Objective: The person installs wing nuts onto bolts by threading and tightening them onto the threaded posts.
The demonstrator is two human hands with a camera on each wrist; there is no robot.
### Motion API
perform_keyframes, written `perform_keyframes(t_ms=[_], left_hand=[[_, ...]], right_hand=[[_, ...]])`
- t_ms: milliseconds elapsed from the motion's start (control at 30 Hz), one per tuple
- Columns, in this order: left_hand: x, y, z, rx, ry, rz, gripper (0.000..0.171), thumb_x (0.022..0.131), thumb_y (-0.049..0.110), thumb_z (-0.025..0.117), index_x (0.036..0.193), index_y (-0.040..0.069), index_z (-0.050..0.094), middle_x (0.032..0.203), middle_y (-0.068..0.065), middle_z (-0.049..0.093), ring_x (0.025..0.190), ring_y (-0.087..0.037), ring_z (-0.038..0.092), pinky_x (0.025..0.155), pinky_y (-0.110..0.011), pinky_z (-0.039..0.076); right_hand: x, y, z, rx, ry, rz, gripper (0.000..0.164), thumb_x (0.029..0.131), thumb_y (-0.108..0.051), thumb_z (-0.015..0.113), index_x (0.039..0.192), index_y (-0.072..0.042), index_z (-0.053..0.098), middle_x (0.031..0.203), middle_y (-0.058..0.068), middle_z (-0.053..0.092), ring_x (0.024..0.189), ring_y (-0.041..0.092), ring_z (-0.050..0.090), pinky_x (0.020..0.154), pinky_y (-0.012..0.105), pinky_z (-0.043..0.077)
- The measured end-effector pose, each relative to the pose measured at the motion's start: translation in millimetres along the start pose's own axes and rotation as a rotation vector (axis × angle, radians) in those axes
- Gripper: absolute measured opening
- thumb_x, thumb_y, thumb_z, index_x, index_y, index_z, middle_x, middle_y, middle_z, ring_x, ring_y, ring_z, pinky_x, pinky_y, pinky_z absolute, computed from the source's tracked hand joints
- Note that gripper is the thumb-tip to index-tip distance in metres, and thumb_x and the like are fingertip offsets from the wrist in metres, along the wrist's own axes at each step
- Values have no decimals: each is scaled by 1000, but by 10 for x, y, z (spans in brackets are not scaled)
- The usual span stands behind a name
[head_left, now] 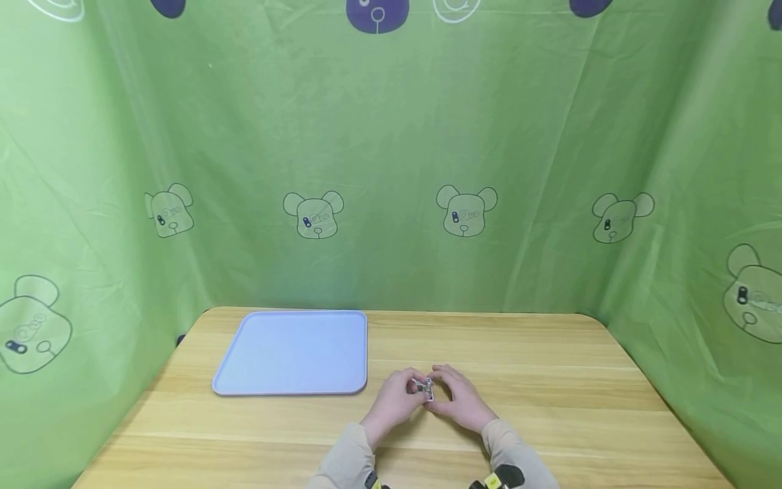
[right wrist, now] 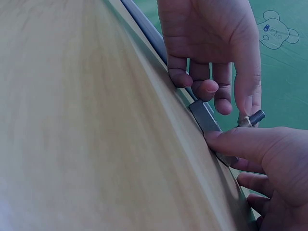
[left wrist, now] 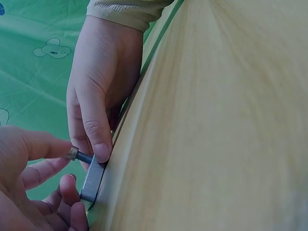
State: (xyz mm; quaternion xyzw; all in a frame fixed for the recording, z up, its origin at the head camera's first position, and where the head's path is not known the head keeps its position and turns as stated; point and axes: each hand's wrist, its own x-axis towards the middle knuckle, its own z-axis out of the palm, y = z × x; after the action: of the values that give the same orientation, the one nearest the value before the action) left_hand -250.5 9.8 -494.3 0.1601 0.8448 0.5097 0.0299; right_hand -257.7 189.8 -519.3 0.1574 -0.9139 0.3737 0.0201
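Observation:
My left hand (head_left: 396, 402) pinches a small threaded bolt (left wrist: 83, 157) between thumb and forefinger. Its other fingers curl loosely by one end of a grey metal block (left wrist: 92, 184). From the other side, my right hand (head_left: 459, 401) holds that block low against the tabletop, thumb on its top in the right wrist view. The bolt (right wrist: 258, 117) is tilted above the block. Whether its tip sits in a hole cannot be made out. In the head view both hands meet around the small metal parts (head_left: 430, 388), which they partly hide.
A pale blue-lilac tray (head_left: 293, 353) lies at the back left of the wooden table (head_left: 550, 380). Green curtains (head_left: 391, 136) with printed bear heads hang behind and at both sides.

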Motion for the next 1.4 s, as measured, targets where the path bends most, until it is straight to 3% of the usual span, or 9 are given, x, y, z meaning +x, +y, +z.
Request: perform_keyframes(t_ms=[300, 533, 733, 1100, 1400], left_hand=[[-5, -10, 18, 72, 23, -5, 12, 92, 13, 61, 101, 11, 68, 85, 1, 56, 76, -9, 47, 66, -23, 39], [-16, -16, 20, -51, 37, -46, 20, 85, 8, 70, 97, 4, 53, 83, -1, 58, 73, -9, 52, 62, -20, 45], [-26, -10, 17, -34, 45, -27, 23, 79, 6, 74, 90, 5, 54, 84, -3, 59, 76, -10, 51, 68, -23, 44], [-6, -19, 3, -17, -9, -22, 35, 75, 14, 80, 104, 5, 63, 86, -8, 58, 72, -11, 48, 61, -22, 42], [-5, -4, 7, 21, -7, -5, 14, 86, 11, 68, 100, 9, 68, 80, 2, 56, 66, -7, 47, 56, -21, 41]], right_hand=[[-1, -4, 3, -3, 6, -2, 61, 76, -33, 79, 127, -6, 59, 147, 20, 45, 141, 46, 31, 113, 68, 19], [-4, -8, -1, 4, -1, 1, 61, 77, -33, 79, 127, -7, 58, 147, 20, 45, 141, 47, 30, 113, 68, 18], [-1, -11, -5, 2, 1, 4, 59, 77, -34, 79, 126, -8, 59, 147, 20, 45, 141, 47, 31, 113, 68, 19], [-7, -5, -15, -7, -5, -14, 57, 79, -31, 78, 126, -6, 58, 146, 23, 45, 141, 48, 31, 112, 69, 19], [-8, -16, -7, 4, -1, 4, 60, 77, -35, 79, 127, -8, 59, 147, 20, 44, 141, 47, 30, 112, 69, 18]])
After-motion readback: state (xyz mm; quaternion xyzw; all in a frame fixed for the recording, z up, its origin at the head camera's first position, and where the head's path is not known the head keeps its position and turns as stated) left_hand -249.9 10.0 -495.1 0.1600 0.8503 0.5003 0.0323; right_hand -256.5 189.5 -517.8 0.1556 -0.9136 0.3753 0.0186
